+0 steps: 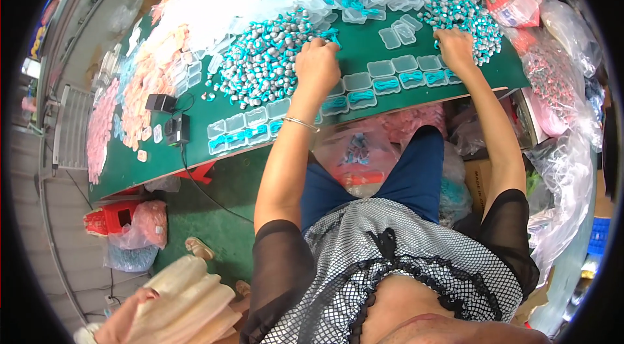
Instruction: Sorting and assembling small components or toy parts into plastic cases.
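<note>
The person wears a black-and-white netted top (364,246) with sheer black sleeves (276,259) and a small black bow (388,240) at the front. Blue trousers (416,175) cover the legs, and a thin silver bangle (300,123) circles the left wrist.

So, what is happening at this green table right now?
A seated person works at a green table. The left hand rests on a pile of grey and teal earplugs, and the right hand reaches into a smaller pile. Near the front edge stands a row of small clear plastic cases, several already holding teal cords.
</note>
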A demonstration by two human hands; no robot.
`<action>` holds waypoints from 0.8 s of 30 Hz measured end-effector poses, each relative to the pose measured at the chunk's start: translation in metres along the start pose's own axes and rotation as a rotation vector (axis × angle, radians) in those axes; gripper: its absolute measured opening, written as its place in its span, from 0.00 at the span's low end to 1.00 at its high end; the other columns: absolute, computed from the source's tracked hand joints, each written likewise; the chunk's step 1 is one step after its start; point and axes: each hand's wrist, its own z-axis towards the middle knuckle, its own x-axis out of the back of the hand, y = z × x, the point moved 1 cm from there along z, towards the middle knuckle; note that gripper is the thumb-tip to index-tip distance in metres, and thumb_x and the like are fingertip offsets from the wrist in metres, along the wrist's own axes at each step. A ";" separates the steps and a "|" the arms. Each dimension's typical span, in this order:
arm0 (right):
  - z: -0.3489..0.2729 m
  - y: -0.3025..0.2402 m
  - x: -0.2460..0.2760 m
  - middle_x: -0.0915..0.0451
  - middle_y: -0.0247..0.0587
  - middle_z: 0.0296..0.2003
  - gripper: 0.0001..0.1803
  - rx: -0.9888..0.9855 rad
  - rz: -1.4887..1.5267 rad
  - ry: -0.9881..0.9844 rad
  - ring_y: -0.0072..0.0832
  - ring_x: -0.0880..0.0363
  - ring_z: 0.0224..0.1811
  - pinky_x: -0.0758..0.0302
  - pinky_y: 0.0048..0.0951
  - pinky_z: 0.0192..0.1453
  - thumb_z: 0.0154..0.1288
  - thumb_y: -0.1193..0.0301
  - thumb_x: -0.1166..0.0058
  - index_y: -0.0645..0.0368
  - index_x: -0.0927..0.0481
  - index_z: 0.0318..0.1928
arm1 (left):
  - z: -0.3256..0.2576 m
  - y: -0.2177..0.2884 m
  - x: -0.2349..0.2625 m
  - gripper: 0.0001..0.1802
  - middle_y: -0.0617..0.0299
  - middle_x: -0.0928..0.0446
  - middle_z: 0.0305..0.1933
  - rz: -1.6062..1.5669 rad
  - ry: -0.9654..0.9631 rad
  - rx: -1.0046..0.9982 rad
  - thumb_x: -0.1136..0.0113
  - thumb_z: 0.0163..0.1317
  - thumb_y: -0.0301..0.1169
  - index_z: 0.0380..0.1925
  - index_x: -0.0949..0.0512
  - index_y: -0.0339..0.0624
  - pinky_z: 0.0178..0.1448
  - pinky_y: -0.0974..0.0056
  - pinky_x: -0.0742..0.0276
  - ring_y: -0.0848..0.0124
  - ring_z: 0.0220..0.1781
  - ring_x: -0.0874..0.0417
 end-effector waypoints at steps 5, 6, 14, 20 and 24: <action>-0.001 -0.004 0.000 0.19 0.36 0.36 0.09 -0.056 -0.013 -0.083 0.35 0.23 0.47 0.34 0.47 0.50 0.57 0.74 0.48 0.50 0.19 0.38 | -0.001 -0.016 -0.011 0.07 0.53 0.22 0.36 0.170 -0.171 0.002 0.37 0.52 0.29 0.33 0.18 0.45 0.43 0.52 0.23 0.54 0.43 0.20; -0.002 -0.007 0.003 0.19 0.36 0.36 0.09 -0.053 -0.013 -0.081 0.35 0.23 0.47 0.34 0.47 0.50 0.57 0.74 0.48 0.50 0.19 0.38 | -0.001 -0.016 -0.012 0.06 0.53 0.22 0.35 0.152 -0.172 -0.010 0.38 0.52 0.29 0.31 0.18 0.44 0.43 0.52 0.23 0.54 0.43 0.20; -0.004 -0.015 0.022 0.21 0.34 0.34 0.12 -0.305 0.769 -0.091 0.22 0.21 0.33 0.25 0.25 0.37 0.57 0.78 0.40 0.56 0.23 0.42 | -0.009 -0.007 -0.002 0.06 0.55 0.19 0.28 -0.449 0.022 0.129 0.40 0.54 0.26 0.34 0.22 0.43 0.31 0.58 0.26 0.59 0.26 0.19; -0.015 -0.027 0.043 0.23 0.31 0.35 0.13 -0.388 1.340 -0.100 0.17 0.24 0.34 0.26 0.19 0.39 0.55 0.79 0.37 0.61 0.22 0.42 | -0.013 0.032 0.008 0.08 0.62 0.20 0.32 -1.274 -0.200 0.544 0.38 0.58 0.28 0.36 0.24 0.39 0.31 0.71 0.30 0.75 0.30 0.22; -0.030 -0.017 0.055 0.20 0.32 0.36 0.12 -0.505 1.422 -0.120 0.18 0.21 0.37 0.24 0.20 0.43 0.55 0.79 0.37 0.62 0.21 0.42 | -0.009 0.064 -0.011 0.09 0.61 0.20 0.34 -1.420 -0.233 0.475 0.37 0.58 0.28 0.36 0.24 0.38 0.35 0.71 0.27 0.75 0.33 0.20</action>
